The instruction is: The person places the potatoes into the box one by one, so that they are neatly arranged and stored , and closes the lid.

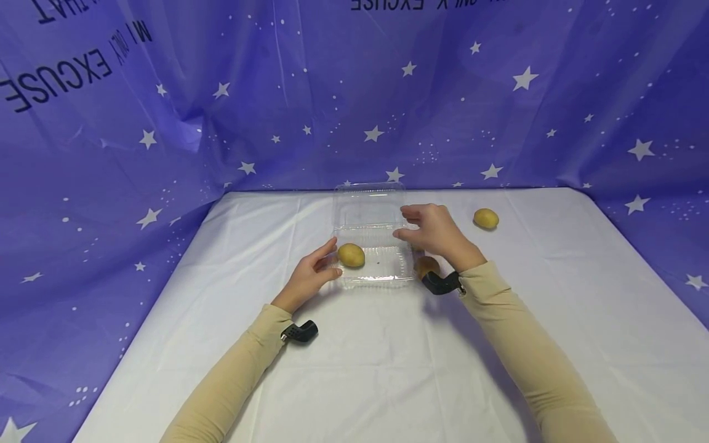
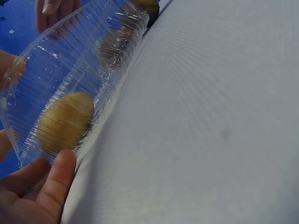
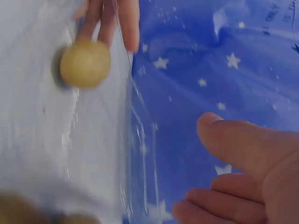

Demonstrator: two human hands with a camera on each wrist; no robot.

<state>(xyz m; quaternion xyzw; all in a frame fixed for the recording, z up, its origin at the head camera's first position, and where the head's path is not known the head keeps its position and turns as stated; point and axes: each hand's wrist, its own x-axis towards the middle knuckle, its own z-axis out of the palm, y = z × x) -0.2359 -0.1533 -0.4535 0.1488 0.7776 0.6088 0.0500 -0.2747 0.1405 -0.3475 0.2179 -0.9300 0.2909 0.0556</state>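
A clear plastic clamshell container point(image 1: 382, 266) lies on the table with its lid point(image 1: 370, 206) folded back. Inside, at the left end, sits a yellow potato point(image 1: 351, 255). My left hand point(image 1: 310, 274) is at that end, thumb and fingers spread around the container's left side; in the left wrist view its fingertips point(image 2: 63, 165) are against the plastic wall. Over the right edge is my right hand point(image 1: 434, 231), thumb and fingers apart, holding nothing. Below its wrist, beside the container, lies another potato point(image 1: 428, 266), partly covered by the wrist camera. One more behind that hand is mostly hidden.
A separate potato point(image 1: 486, 218) lies toward the back right of the white-covered table point(image 1: 365, 369). Behind the table hangs a purple-blue curtain point(image 1: 332, 92) with stars and lettering. Black wrist cameras point(image 1: 301, 332) stick out from both sleeves.
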